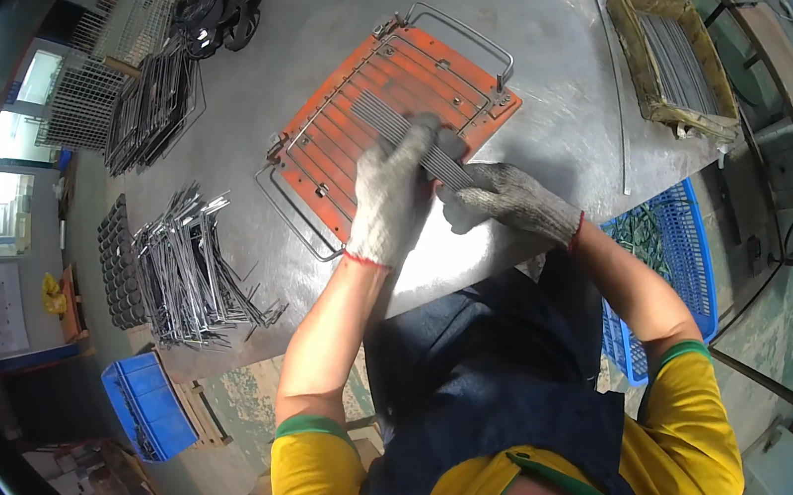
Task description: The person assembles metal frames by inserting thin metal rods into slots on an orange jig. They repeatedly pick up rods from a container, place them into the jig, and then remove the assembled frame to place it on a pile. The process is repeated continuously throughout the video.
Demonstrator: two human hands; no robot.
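Observation:
Both of my hands wear pale knit gloves with dark grey fingers and red cuffs. A bundle of thin metal rods [382,117] lies slanted between them, over the right part of an orange jig plate [327,153]. My left hand [392,182] closes round the middle of the bundle. My right hand [503,199] grips its lower right end. Under the bundle, the orange plate carries several thin rods laid across it in rows, with small clamps and pins at its borders. Bent wire handles [465,31] stick out at its far and near ends.
The plate lies on a grey metal table [559,79]. Far right, a worn yellowish box [639,79] holds more rods, with a long strip [616,101] beside it. Bent wire parts [188,270] pile up at left. Below the table stand blue crates [682,245]. Black gloves [215,11] lie far left.

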